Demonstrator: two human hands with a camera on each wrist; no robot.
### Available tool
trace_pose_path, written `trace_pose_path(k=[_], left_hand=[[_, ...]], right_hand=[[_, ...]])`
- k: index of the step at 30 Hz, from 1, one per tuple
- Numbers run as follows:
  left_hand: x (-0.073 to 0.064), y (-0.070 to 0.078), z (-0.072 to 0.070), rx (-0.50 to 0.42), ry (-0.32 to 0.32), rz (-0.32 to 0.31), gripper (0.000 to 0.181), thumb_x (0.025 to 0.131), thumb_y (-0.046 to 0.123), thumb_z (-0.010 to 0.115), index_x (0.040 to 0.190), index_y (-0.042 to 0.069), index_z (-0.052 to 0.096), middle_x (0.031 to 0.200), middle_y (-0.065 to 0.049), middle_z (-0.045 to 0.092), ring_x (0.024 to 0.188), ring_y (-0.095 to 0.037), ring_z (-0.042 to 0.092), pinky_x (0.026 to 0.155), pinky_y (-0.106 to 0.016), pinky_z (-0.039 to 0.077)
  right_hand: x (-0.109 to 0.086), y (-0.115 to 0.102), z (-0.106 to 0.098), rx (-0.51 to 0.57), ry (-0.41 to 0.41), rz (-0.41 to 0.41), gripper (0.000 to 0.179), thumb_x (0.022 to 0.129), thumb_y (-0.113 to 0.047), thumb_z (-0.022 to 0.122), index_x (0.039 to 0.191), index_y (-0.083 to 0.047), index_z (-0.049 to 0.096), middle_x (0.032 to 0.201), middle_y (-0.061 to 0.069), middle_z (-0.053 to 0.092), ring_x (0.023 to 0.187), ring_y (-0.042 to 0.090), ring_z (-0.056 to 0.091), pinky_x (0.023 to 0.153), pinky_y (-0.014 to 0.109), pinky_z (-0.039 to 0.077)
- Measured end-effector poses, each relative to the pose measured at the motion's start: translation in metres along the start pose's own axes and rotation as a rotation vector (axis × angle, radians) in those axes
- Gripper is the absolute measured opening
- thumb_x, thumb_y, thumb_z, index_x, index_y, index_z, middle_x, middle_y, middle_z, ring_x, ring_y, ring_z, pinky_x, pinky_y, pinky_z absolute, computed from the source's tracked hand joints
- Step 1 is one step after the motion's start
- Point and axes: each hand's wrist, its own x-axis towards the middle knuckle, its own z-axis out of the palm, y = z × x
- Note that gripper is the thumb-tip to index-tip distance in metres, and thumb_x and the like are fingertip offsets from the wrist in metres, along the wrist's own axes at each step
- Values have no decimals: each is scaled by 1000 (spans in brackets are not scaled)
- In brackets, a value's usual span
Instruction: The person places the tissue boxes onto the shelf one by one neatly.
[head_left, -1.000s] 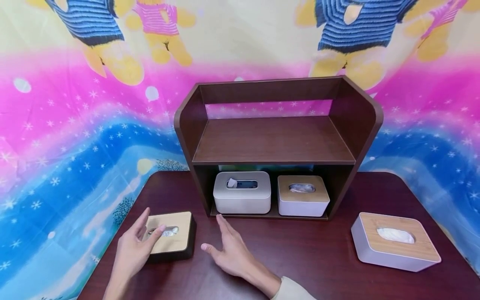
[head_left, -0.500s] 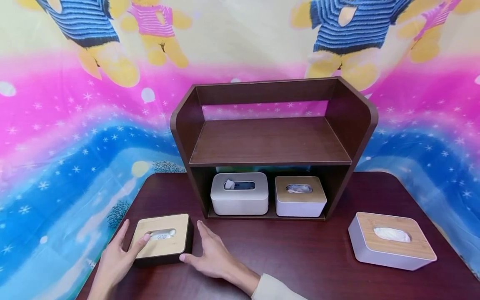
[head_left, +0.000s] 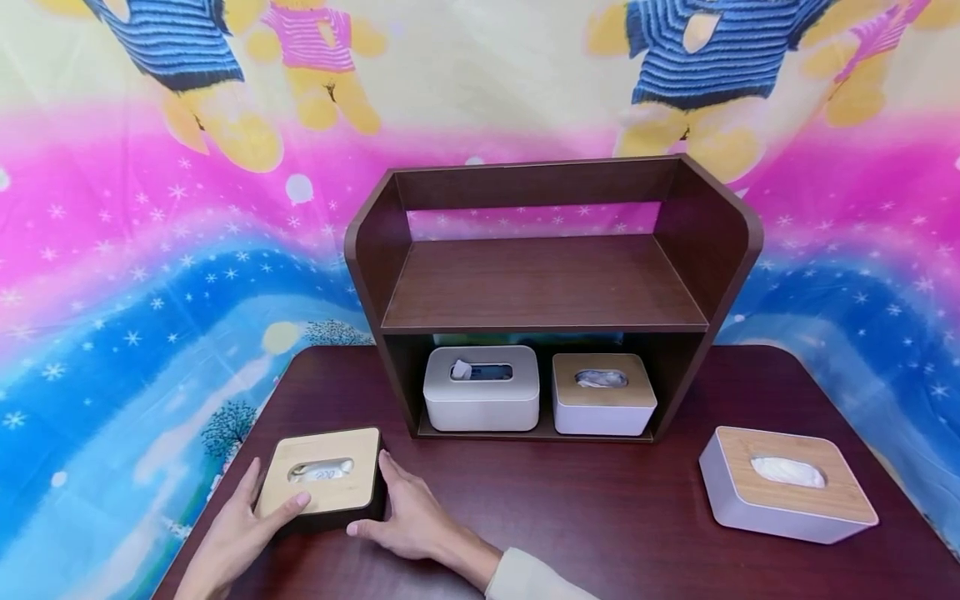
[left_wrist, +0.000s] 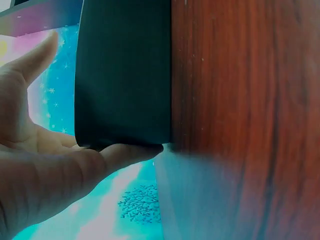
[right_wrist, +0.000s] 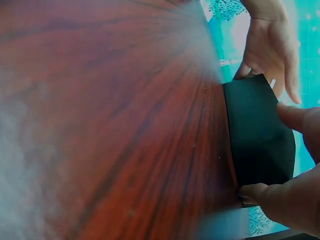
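Note:
A black tissue box [head_left: 330, 479] with a pale wood lid sits on the table at the left, with tissue packaging showing in its oval slot. My left hand [head_left: 236, 529] is at its left end; the fingers lie along that side and the thumb reaches over the lid's front edge. From the right, my right hand [head_left: 408, 508] has its fingers at the box's right end, the thumb by the front right corner. The left wrist view shows a finger [left_wrist: 125, 154] against the dark end of the box. Both sets of fingers are fairly straight.
A dark brown two-tier shelf [head_left: 543, 283] stands at the back of the table [head_left: 585, 517]. On its lower tier are a grey tissue box [head_left: 480, 408] and a white, wood-lidded one [head_left: 603, 417]. Another white tissue box [head_left: 787, 500] with a wood lid sits at the right.
My right hand has moved left, from apart to the right end of the black box. My left hand has shifted left and down, from over the box to its left end.

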Motion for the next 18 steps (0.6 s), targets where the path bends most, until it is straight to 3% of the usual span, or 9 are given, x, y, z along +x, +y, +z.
trace_pose_path(k=[3, 6, 10, 13, 18], left_hand=[[-1, 0, 2, -6, -10, 9, 121, 101, 58, 68, 168, -6, -11, 171, -40, 15, 158, -56, 26, 121, -65, 40], [-2, 1, 4, -22, -23, 20, 118, 101, 55, 71, 168, -8, -2, 171, -37, 21, 155, -53, 35, 109, -45, 56], [-7, 5, 6, -41, -31, 47, 114, 99, 49, 76, 169, -7, 5, 173, -33, 22, 154, -49, 38, 89, -19, 57], [-12, 10, 11, -62, -33, 80, 113, 98, 44, 79, 170, -6, 8, 173, -31, 23, 153, -47, 42, 84, -13, 55], [-19, 18, 18, -85, -22, 137, 112, 94, 36, 85, 170, -4, 14, 168, -30, 36, 149, -44, 50, 85, -14, 57]], right_hand=[[-2, 2, -2, 8, 16, -18, 101, 90, -41, 87, 167, -1, 35, 170, 21, 40, 155, 36, 45, 128, 41, 40], [-4, 3, -5, 19, 35, -35, 97, 91, -36, 87, 165, 2, 36, 168, 25, 41, 154, 38, 47, 128, 43, 41], [-9, 3, -10, 37, 66, -28, 96, 92, -34, 87, 164, 4, 37, 166, 26, 44, 153, 37, 49, 127, 44, 42], [-13, 3, -15, 47, 110, -12, 95, 91, -33, 87, 163, 5, 38, 164, 25, 47, 151, 35, 51, 125, 45, 44], [-22, 4, -26, 65, 160, -17, 92, 92, -29, 87, 162, 6, 39, 162, 24, 50, 147, 33, 55, 121, 45, 48]])
